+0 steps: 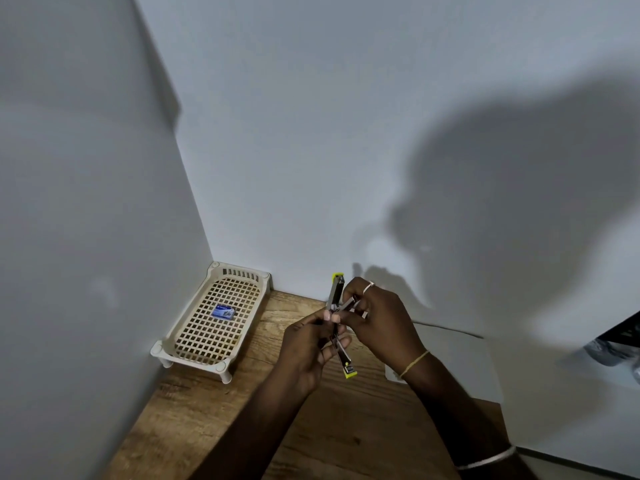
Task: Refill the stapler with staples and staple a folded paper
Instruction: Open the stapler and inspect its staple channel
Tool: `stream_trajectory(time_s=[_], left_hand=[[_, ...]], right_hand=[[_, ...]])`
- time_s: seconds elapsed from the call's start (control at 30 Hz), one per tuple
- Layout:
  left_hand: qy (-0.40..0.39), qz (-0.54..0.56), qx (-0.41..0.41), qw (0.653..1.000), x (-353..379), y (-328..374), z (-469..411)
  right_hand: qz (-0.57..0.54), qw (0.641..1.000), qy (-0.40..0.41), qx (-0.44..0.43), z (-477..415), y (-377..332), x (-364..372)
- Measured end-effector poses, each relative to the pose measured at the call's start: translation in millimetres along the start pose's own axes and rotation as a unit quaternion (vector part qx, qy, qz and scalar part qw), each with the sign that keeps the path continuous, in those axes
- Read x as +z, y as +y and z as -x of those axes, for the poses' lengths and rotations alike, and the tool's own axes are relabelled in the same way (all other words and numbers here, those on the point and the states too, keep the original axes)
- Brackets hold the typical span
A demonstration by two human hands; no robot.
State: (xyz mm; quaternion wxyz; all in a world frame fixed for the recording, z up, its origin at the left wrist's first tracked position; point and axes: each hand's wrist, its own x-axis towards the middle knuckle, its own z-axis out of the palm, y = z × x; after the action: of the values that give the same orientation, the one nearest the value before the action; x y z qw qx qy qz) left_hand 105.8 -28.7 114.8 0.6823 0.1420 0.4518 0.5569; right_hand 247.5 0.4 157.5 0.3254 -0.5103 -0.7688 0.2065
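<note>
Both hands hold a small metal stapler [336, 292] with yellow-green ends, swung wide open above the wooden table. Its upper arm points up toward the wall and its lower arm [343, 358] points down toward me. My left hand [308, 351] grips the stapler at its hinge and lower arm. My right hand [377, 320] pinches a thin silvery piece at the hinge; I cannot tell whether it is a strip of staples. A small blue staple box [224, 311] lies in the basket tray. A white paper [450, 362] lies on the table under my right wrist.
A cream plastic lattice tray [194, 327] on short legs stands in the corner at the left. Grey-white walls close the left and back. The wooden table [214, 410] stretches toward me. A dark object [620, 337] sits at the right edge.
</note>
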Motion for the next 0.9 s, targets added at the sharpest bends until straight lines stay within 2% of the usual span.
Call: stream_trajectory(time_s=[0.1,0.27,0.73,0.9], left_hand=[[0.002,0.037,-0.002,0.999,2.2,0.1,1.1],[0.003,0.114,0.000,0.993,5.0,1.2,1.3],[-0.010,0.167,0.067,0.984,12.6,-3.6,3.9],[-0.013,0.191,0.076,0.979,10.8,-9.2,5.0]], right_hand=[[-0.026,0.999,0.032,0.002,5.8,1.5,1.4],[-0.082,0.996,0.043,0.019,18.9,5.9,3.4],[-0.180,0.977,0.072,0.087,41.0,6.6,8.7],[-0.188,0.976,0.074,0.079,39.1,11.4,9.8]])
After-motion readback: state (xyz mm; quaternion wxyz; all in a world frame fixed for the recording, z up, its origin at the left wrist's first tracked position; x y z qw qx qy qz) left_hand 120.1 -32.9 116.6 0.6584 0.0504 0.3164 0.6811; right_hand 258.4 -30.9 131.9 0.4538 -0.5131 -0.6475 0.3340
